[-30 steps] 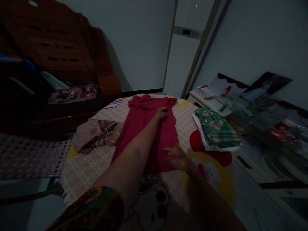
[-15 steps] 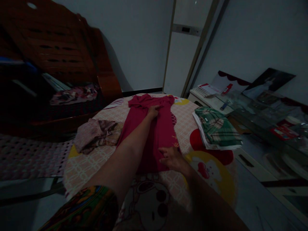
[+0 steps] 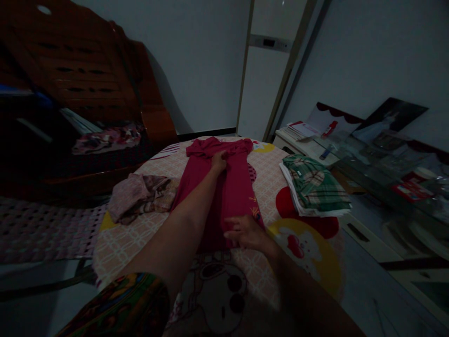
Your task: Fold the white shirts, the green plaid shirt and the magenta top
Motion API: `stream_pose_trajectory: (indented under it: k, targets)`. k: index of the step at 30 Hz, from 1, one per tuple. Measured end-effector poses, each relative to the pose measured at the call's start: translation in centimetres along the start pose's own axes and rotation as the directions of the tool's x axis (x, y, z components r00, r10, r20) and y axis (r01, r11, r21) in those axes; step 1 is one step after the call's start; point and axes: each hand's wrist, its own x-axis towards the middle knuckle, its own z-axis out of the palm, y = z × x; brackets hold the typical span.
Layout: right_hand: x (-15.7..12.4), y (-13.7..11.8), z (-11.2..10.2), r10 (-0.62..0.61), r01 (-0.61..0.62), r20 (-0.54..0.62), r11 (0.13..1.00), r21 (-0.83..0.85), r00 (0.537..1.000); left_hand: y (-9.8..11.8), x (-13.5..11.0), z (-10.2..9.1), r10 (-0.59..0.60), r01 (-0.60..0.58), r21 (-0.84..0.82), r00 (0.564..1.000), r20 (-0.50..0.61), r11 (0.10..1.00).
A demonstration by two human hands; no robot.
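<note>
A magenta shirt [image 3: 238,180] lies lengthwise on the round table, its collar end far from me and a vertical crease down its middle. My left hand [image 3: 219,162] reaches over it to the upper part, fingers drawn together at the fabric near the crease; the fingertips are small and dim. Near the bottom edge, my right hand [image 3: 245,231] rests on the cloth with its fingers stretched out and slightly apart. Small embroidered marks [image 3: 254,210] show at the shirt's right side. My left forearm covers part of its left half.
A crumpled pinkish garment [image 3: 140,194] lies left on the patterned tablecloth [image 3: 270,180]. Folded green plaid cloth [image 3: 314,182] tops a white pile at right. A wooden bench [image 3: 87,84] stands back left, and a glass-topped cabinet [image 3: 372,164] with clutter at right.
My left hand has shifted slightly left and its fingers have drawn in. My right hand has slid a little left across the lower part of the shirt.
</note>
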Motion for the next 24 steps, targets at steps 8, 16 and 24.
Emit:
stream_pose_trajectory:
  k: [8, 16, 24]
  targets:
    - [0.0, 0.9, -2.1, -0.029, 0.025, 0.021, 0.988, 0.154, 0.999, 2.8, -4.0, -2.4, 0.143, -0.208, 0.393, 0.972, 0.188, 0.896]
    - [0.0, 3.3, -7.5, 0.045, 0.068, -0.482, 0.974, 0.215, 0.875, 1.3, -14.6, -1.4, 0.111, -0.548, 0.589, 0.781, 0.615, 0.594]
    - [-2.2, 4.9, -7.3, 0.173, -0.229, -0.392, 0.968, -0.1, 0.904, 1.0, -15.7, -3.2, 0.122, -0.636, 0.537, 0.701, 0.703, 0.554]
